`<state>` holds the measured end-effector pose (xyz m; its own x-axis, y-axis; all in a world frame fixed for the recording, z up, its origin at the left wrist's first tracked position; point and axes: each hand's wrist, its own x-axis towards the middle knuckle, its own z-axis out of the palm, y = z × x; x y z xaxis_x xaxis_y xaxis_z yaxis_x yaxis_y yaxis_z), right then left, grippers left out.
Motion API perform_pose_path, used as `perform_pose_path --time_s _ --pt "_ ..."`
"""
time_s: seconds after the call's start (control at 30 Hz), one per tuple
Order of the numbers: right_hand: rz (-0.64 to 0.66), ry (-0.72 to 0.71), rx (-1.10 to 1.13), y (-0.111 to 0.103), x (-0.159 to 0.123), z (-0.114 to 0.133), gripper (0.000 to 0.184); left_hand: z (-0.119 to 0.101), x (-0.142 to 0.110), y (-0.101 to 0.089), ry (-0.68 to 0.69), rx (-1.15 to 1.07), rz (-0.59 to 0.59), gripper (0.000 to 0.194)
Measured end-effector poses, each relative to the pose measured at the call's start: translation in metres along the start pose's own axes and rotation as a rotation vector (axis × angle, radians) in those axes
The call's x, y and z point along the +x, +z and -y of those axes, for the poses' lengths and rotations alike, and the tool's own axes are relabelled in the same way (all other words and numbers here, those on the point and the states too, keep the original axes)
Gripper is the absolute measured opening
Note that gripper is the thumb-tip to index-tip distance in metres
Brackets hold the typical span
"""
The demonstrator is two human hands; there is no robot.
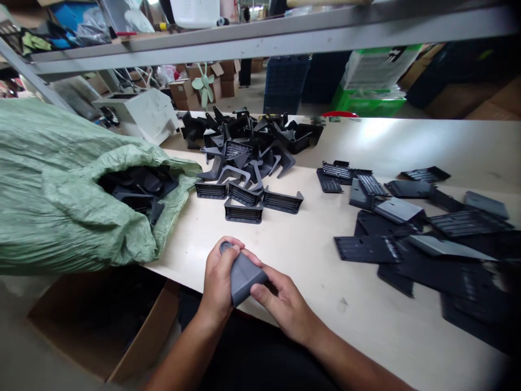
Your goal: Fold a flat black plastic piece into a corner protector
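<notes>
At lower centre, left hand [220,279] and right hand [283,307] hold a grey plastic part [245,278] between them, fingers closed on both ends.

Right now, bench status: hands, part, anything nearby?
Left hand and right hand gripping grey part. Black parts ahead, not touching hands. Green sack to the left.

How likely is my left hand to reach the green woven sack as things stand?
Probably yes: the left hand sits close to the green woven sack with nothing between them, though it currently grips the grey plastic part.
</notes>
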<state>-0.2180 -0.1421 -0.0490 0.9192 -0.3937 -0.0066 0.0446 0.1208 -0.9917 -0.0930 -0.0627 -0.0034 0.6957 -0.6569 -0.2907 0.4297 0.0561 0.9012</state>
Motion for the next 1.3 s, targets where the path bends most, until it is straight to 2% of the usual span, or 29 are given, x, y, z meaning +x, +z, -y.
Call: perform_pose_path --time_s 0.17,0.37,0.53,0.63,0.7,0.77,0.83,0.87,0.97,1.03,1.13,1.3 --pt "-0.023 0.005 0.099 0.002 -0.007 -0.01 0.066 0.003 -0.005 0.006 -0.002 -0.025 -0.001 0.02" --pt "-0.17 -0.062 0.048 0.015 -0.017 -0.009 0.067 -0.001 -0.016 0.006 0.0 -0.104 0.067 0.022" --pt "-0.095 0.032 0.092 0.009 -0.006 0.011 0.069 -0.001 -0.011 0.007 0.0 -0.134 0.003 0.021" --pt "-0.073 0.051 -0.002 -0.004 -0.002 0.014 0.055 0.002 0.0 0.006 -0.085 -0.257 -0.051 0.024" --pt "-0.032 0.048 -0.089 -0.014 -0.003 0.01 0.043 0.003 0.009 0.004 -0.2 -0.405 -0.091 0.028" --pt "0.005 0.069 -0.141 -0.023 -0.005 0.006 0.04 0.006 0.018 0.0 -0.319 -0.533 -0.122 0.028" --pt "-0.004 0.087 -0.154 -0.028 -0.005 0.002 0.043 0.013 0.025 -0.006 -0.367 -0.493 -0.16 0.027" --pt "-0.023 0.096 -0.152 -0.031 -0.005 0.002 0.046 0.018 0.028 -0.01 -0.345 -0.417 -0.186 0.028" --pt "-0.068 0.135 -0.157 -0.04 -0.001 0.006 0.056 0.034 0.034 -0.026 -0.177 -0.149 -0.236 0.034" --pt "-0.086 0.161 -0.171 -0.047 0.004 0.01 0.059 0.04 0.036 -0.039 -0.093 0.012 -0.18 0.034" --pt "-0.087 0.195 -0.163 -0.056 0.013 0.015 0.059 0.037 0.038 -0.054 -0.109 0.211 0.012 0.042" --pt "-0.022 0.222 -0.136 -0.058 0.032 0.018 0.052 0.019 0.036 -0.056 -0.083 0.455 0.354 0.052"
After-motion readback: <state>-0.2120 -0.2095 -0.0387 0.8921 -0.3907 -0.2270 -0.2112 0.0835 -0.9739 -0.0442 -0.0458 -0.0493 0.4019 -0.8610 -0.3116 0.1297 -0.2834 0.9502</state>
